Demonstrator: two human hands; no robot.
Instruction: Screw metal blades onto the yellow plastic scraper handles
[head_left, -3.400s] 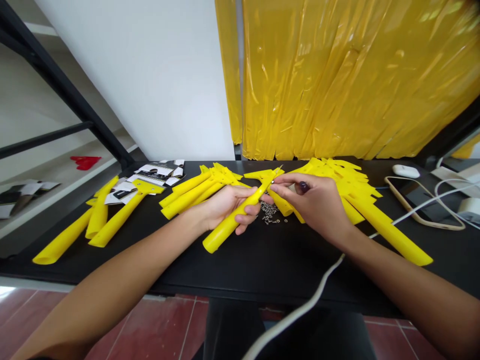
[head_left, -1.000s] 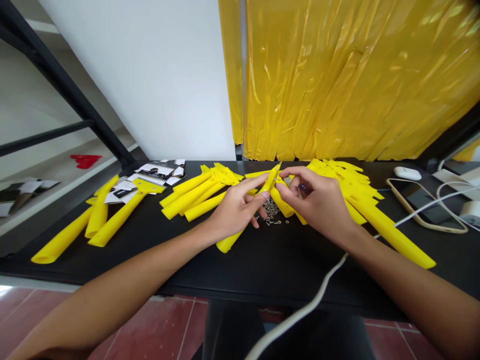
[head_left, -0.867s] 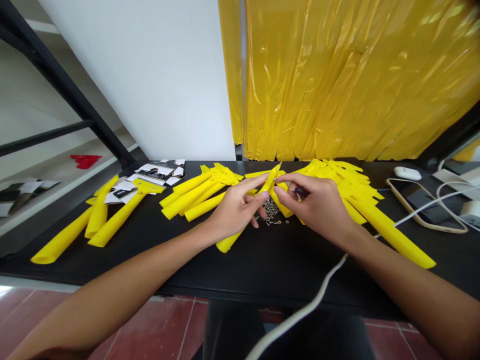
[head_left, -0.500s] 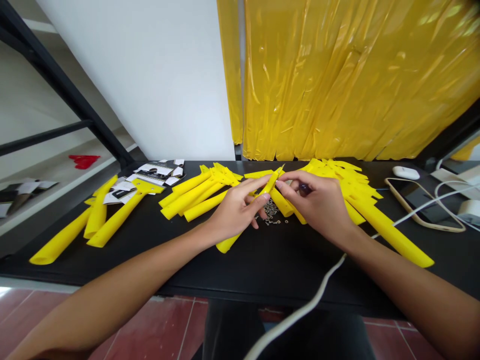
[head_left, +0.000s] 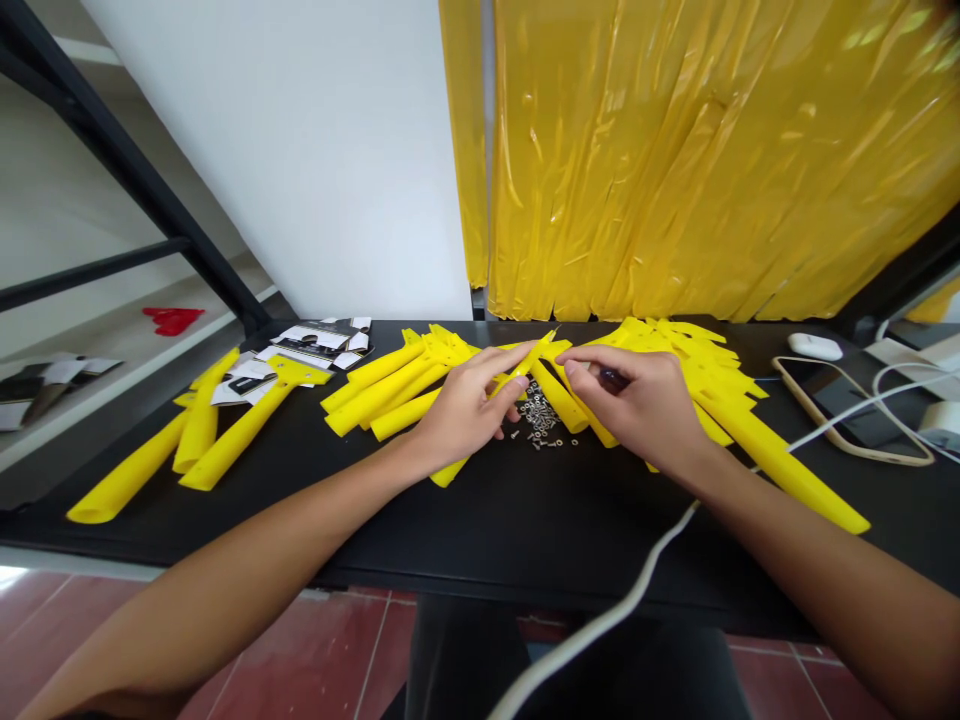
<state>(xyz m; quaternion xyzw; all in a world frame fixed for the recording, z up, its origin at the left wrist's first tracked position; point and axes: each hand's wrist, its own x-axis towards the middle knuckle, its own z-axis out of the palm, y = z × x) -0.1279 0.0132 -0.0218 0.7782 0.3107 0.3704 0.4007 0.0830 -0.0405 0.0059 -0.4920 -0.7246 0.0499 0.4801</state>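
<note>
My left hand [head_left: 472, 400] is closed around a yellow plastic scraper handle [head_left: 448, 472], its flat head tilted up edge-on between thumb and fingers. Its tube end points down toward me. Just right of that head, my right hand [head_left: 637, 395] is closed with thumb and forefinger together, a small gap from the head. A short dark tool handle [head_left: 613, 379] lies in its curled fingers; its other end is hidden, so its kind is unclear. Between and below the hands lies a pile of small screws and nuts [head_left: 540, 415].
More yellow scraper handles lie left [head_left: 244, 430], centre-left [head_left: 382, 385] and right [head_left: 780, 465]. Black-and-white card pieces [head_left: 322, 340] rest at the back left. A phone [head_left: 847, 400], a white earbud case [head_left: 816, 346] and a white cable [head_left: 645, 580] are on the right.
My right fingertips have drawn slightly away from the head of the scraper handle. My left hand has tilted the handle a little, and more of the screw pile shows.
</note>
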